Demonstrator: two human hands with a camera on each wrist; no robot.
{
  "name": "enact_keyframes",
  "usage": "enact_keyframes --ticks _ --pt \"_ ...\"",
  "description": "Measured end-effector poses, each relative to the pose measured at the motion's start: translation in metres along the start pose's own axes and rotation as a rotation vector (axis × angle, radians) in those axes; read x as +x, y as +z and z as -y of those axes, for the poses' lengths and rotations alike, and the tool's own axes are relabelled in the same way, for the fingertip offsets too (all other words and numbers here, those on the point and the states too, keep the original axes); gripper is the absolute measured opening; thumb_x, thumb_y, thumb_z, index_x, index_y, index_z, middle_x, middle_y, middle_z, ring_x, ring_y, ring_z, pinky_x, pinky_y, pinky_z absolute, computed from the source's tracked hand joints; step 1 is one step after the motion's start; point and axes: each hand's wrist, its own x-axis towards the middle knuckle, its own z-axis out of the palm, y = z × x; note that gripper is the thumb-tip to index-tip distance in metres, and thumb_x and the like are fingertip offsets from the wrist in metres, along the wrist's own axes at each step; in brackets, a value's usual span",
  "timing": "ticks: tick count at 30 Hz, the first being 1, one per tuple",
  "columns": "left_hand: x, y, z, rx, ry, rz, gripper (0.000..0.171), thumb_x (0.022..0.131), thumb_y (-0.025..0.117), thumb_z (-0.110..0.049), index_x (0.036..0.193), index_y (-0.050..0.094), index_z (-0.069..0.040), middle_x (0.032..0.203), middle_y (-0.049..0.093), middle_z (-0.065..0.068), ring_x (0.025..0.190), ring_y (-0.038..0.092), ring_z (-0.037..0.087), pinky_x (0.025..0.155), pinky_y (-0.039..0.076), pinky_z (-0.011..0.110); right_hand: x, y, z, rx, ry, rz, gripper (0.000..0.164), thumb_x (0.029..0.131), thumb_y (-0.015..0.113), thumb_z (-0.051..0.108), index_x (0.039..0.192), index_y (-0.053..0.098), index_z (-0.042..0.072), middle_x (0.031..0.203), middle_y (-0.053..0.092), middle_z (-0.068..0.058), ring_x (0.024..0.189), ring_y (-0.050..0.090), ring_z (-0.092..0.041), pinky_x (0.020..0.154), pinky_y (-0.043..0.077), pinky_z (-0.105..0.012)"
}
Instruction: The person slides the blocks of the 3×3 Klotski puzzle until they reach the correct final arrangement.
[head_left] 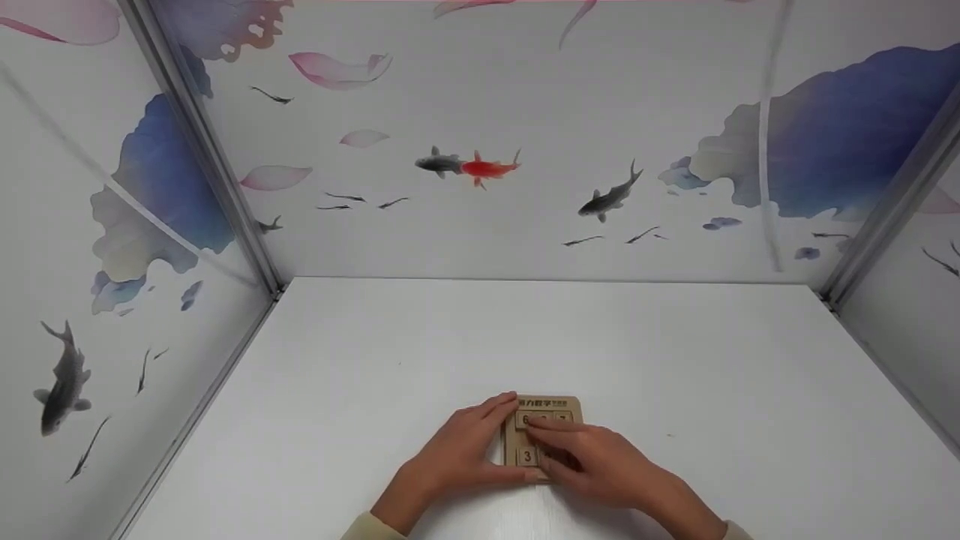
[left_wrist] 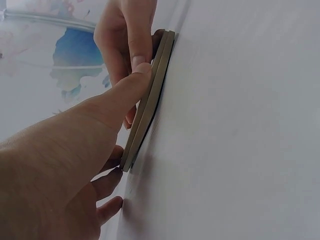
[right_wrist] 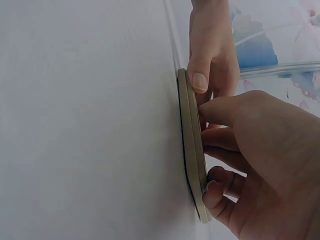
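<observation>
A flat wooden number sliding puzzle (head_left: pixel 551 403) lies on the white table, dark lettering along its far edge. Its tiles include a 3 (head_left: pixel 527 456) and a 6 (head_left: pixel 523 421); the right fingers cover others. My left hand (head_left: pixel 461 454) holds the frame, thumb at the near edge and fingers along the left side up to the far corner. Over the tiles lies my right hand (head_left: pixel 607 469), its fingertips touching the tile face near the 6 and its thumb lower down. Both wrist views show the puzzle edge-on, as a thin board (left_wrist: pixel 152 100) between the hands.
The white tabletop (head_left: pixel 480 337) stretches behind and to both sides of the puzzle. Panels printed with fish and petals (head_left: pixel 525 97) enclose it at the back, left and right, with metal posts (head_left: pixel 202 142) at the corners.
</observation>
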Motion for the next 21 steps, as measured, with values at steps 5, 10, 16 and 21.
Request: enact_keyframes --ticks 5,10,16,21 --pt "-0.0008 0.0002 -0.0007 -0.003 -0.009 0.001 0.112 0.085 0.063 -0.090 0.171 0.037 -0.022 0.178 0.033 -0.010 0.159 0.043 0.023 0.131 0.039 0.051 -0.0008 0.0005 0.0005 -0.014 0.004 0.003 0.047 0.111 0.061 0.043 0.155 0.062 0.025 0.159 0.060 0.007 0.144 0.062 -0.022 0.111 0.059 -0.053" --pt "-0.0002 0.0005 -0.0010 -0.003 -0.017 0.009 0.112 0.085 0.065 -0.090 0.171 0.036 -0.024 0.178 0.033 -0.011 0.159 0.043 0.023 0.131 0.039 0.051 -0.0031 -0.0011 0.0024 -0.021 0.010 0.021 0.049 0.111 0.060 0.045 0.156 0.061 0.025 0.159 0.060 0.007 0.142 0.064 -0.023 0.110 0.059 -0.053" --pt "-0.0008 0.0009 -0.0008 0.007 -0.008 0.003 0.113 0.085 0.063 -0.091 0.170 0.037 -0.022 0.178 0.034 -0.010 0.160 0.043 0.023 0.131 0.039 0.051 -0.0066 -0.0015 0.0050 -0.036 -0.008 0.028 0.048 0.112 0.058 0.046 0.155 0.062 0.024 0.158 0.062 0.006 0.138 0.067 -0.025 0.108 0.061 -0.053" --pt "-0.0008 0.0007 -0.0004 0.014 0.011 -0.015 0.112 0.085 0.063 -0.090 0.169 0.039 -0.020 0.177 0.036 -0.007 0.159 0.043 0.023 0.131 0.039 0.051 -0.0084 0.0005 0.0080 -0.064 -0.058 -0.003 0.042 0.112 0.059 0.036 0.152 0.065 0.021 0.155 0.065 0.004 0.135 0.069 -0.024 0.105 0.062 -0.051"
